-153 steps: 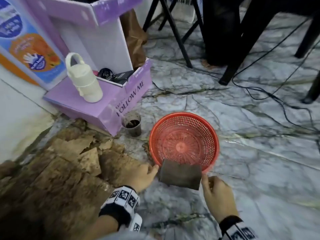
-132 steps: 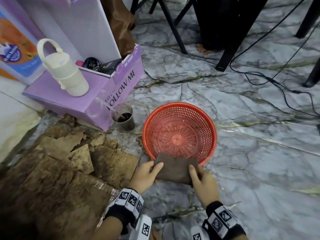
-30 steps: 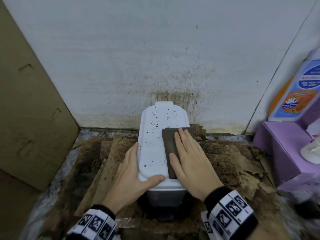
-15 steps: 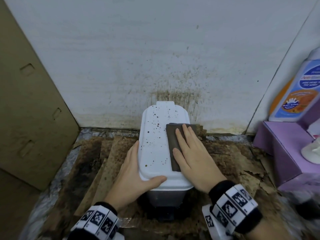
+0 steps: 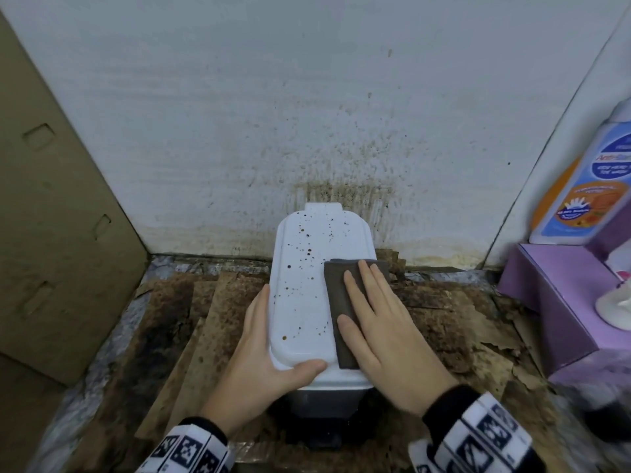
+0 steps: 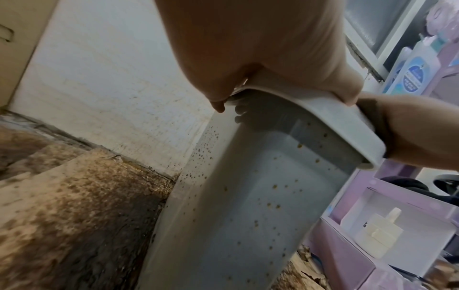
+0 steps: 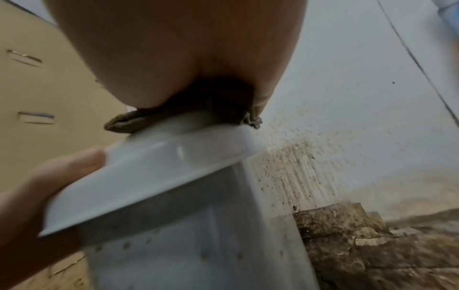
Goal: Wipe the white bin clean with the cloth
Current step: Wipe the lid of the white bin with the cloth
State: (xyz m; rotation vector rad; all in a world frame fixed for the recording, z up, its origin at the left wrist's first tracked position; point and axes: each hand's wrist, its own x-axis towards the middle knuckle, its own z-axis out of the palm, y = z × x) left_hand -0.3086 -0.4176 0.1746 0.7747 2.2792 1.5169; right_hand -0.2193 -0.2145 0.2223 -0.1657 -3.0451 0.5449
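The white bin stands against the wall, its shut lid speckled with brown spots. A dark grey-brown cloth lies on the right half of the lid. My right hand presses flat on the cloth with straight fingers. My left hand grips the lid's near left edge, thumb on top and fingers down the side. In the left wrist view the left hand's fingers curl under the lid rim above the spotted bin wall. In the right wrist view the cloth is squeezed between palm and lid.
A stained white wall rises right behind the bin. A cardboard panel leans at the left. Wet brown cardboard sheets cover the floor. A purple box and a blue-and-orange bottle stand at the right.
Seconds ago both hands took the cloth from a red basket on the marble floor. In the last second my right hand slid the cloth toward the wall, then back toward me.
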